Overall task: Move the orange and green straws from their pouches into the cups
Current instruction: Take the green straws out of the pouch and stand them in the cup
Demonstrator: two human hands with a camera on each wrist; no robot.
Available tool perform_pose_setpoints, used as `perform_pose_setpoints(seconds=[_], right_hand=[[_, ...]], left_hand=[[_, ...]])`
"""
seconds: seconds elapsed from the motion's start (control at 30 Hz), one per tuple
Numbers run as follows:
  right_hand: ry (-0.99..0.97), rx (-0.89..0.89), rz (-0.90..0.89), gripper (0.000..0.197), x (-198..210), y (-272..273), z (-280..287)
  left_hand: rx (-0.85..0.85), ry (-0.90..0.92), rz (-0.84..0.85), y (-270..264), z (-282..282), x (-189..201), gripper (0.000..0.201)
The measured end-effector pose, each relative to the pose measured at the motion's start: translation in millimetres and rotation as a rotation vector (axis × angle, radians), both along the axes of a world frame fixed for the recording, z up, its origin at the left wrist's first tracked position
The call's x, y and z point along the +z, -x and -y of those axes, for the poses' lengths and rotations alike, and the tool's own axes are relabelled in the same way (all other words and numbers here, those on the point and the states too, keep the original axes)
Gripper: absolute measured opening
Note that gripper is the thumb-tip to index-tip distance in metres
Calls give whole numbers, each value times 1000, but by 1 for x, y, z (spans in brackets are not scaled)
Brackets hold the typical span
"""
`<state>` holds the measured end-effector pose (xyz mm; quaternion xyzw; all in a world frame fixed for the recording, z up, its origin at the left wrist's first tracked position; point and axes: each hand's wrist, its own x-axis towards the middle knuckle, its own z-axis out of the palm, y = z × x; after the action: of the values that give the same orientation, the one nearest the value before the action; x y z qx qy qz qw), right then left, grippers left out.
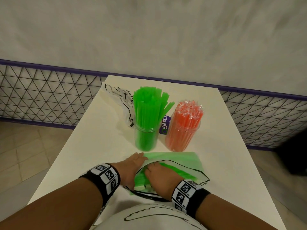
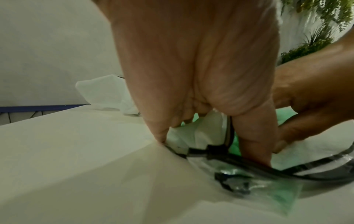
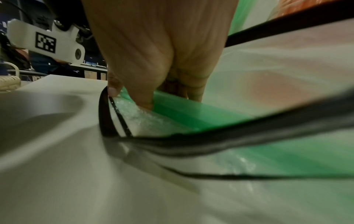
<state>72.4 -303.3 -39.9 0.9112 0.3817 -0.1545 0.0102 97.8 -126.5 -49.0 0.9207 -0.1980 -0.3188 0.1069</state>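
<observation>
A clear cup of green straws (image 1: 146, 123) and a clear cup of wrapped orange straws (image 1: 184, 128) stand side by side mid-table. In front of them lies a translucent black-rimmed pouch (image 1: 186, 165) with green straws (image 1: 181, 172) inside. My left hand (image 1: 132, 168) holds the pouch's left edge, thumb (image 2: 254, 141) inside the mouth and fingers (image 2: 161, 133) outside against the table. My right hand (image 1: 157, 177) reaches into the open mouth. Its fingers (image 3: 145, 101) curl down onto the green straws (image 3: 191, 116), its thumb by the rim.
An empty crumpled pouch (image 1: 119, 100) lies at the table's (image 1: 93, 146) back left. A purple label (image 1: 164, 125) shows between the cups. A wire-mesh fence (image 1: 49, 93) runs behind the table. My shirt covers the near edge.
</observation>
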Motion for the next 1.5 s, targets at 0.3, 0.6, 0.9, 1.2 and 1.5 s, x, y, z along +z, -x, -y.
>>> perform_pose_setpoints(seconds=[0.3, 0.6, 0.9, 1.2, 1.5], right_hand=[[-66, -102, 17, 36, 6, 3, 11], [-639, -341, -94, 18, 82, -11, 22], [-1551, -636, -147, 13, 198, -40, 25], [-1737, -514, 6, 16, 217, -66, -4], [-1254, -549, 249, 17, 154, -95, -21]], left_hand=[[41, 46, -47, -2, -5, -4, 125], [472, 377, -216, -4, -25, 7, 135], [717, 1011, 324, -47, 12, 87, 130], [767, 1029, 421, -81, 14, 101, 47], [742, 1119, 390, -79, 12, 95, 45]])
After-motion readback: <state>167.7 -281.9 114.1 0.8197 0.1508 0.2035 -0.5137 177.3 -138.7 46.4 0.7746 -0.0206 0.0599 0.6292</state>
